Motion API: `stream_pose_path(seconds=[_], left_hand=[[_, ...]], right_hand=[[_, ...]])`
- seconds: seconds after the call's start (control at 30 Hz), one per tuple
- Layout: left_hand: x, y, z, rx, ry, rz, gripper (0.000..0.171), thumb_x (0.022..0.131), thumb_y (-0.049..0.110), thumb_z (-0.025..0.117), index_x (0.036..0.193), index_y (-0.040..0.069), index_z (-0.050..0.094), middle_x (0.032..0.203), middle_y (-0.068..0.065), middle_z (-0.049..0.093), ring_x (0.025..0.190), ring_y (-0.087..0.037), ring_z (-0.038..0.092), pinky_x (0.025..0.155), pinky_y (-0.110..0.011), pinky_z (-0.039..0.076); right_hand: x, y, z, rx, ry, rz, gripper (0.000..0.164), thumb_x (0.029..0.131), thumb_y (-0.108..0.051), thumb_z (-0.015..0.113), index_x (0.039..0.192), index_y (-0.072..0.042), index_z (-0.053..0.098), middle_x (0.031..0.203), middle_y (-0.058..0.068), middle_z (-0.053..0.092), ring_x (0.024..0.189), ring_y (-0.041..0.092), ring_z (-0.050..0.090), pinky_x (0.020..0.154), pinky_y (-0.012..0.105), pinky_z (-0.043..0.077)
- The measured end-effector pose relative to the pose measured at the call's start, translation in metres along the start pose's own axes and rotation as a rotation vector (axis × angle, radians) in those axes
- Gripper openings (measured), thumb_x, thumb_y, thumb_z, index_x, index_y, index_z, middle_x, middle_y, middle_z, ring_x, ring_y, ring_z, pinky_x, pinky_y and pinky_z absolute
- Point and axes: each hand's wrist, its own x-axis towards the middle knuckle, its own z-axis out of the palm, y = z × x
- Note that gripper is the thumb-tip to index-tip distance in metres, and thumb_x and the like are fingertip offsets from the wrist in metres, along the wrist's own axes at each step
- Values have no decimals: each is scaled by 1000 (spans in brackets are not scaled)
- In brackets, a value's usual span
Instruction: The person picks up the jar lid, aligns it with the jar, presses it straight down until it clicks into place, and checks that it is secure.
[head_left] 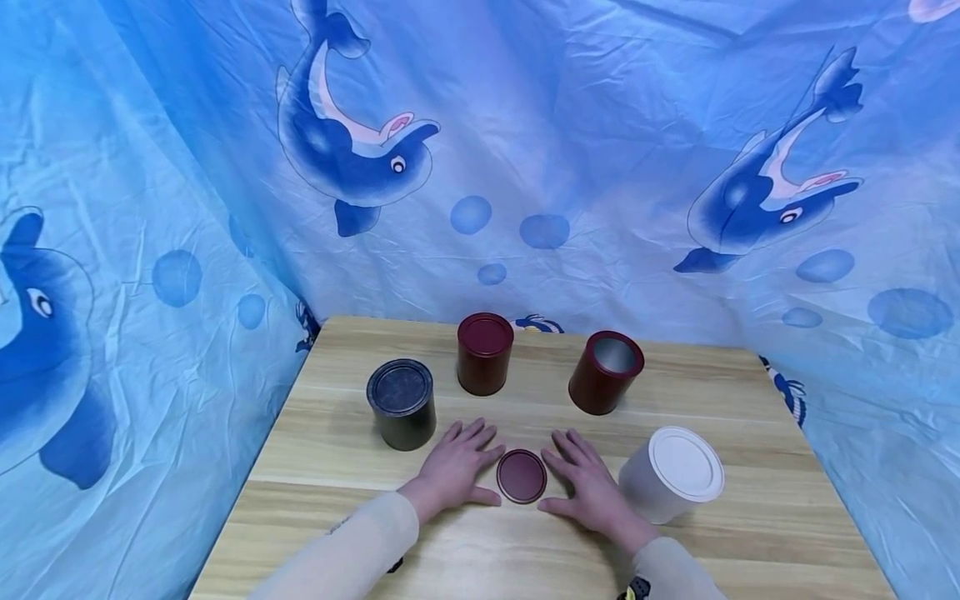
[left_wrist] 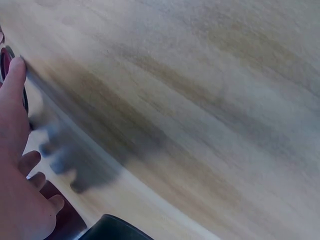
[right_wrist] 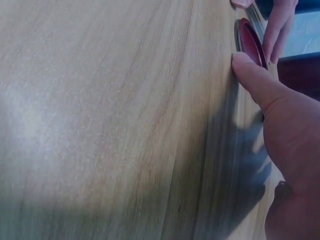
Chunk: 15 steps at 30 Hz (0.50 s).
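A round dark red lid (head_left: 522, 477) lies flat on the wooden table between my two hands. To its left is my left hand (head_left: 454, 471), fingers spread and palm down. My right hand (head_left: 587, 490) is on its other side, its fingers spread as well. Neither hand grips anything. In the right wrist view the right thumb (right_wrist: 260, 82) is by the rim of the lid (right_wrist: 251, 44); whether it touches cannot be told. An uncovered red can (head_left: 606, 372), tilted-looking from above, stands beyond the right hand and shows a silvery inside.
A black can with its lid on (head_left: 405, 406) stands left of the left hand. Farther back is a red lidded can (head_left: 484, 354). Close by the right hand stands a white lidded can (head_left: 672, 475). Blue dolphin-print cloth (head_left: 495, 150) hangs behind and beside the table (head_left: 720, 550).
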Motion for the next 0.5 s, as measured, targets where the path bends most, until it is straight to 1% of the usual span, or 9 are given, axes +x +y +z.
stream_pose_path(seconds=[0.1, 0.27, 0.5], left_hand=[[2, 2, 2, -5, 17, 11, 80, 86, 75, 72, 149, 26, 66, 163, -8, 52, 155, -32, 41, 124, -57, 36], [4, 6, 4, -29, 60, 21, 73, 88, 71, 74, 144, 25, 71, 160, -9, 55, 153, -33, 44, 122, -57, 39], [5, 5, 6, -74, 113, 34, 72, 85, 70, 76, 139, 22, 74, 157, -10, 58, 151, -35, 47, 121, -56, 40]], right_hand=[[2, -1, 0, 22, 0, -11, 76, 82, -44, 92, 143, -4, 68, 164, 26, 43, 155, 54, 30, 123, 72, 27], [5, -2, 2, 77, 19, -24, 73, 82, -41, 93, 140, -3, 71, 164, 27, 44, 155, 55, 30, 121, 75, 26], [7, 1, 6, 131, 24, -14, 73, 81, -40, 94, 139, -2, 71, 165, 26, 42, 155, 54, 29, 121, 76, 25]])
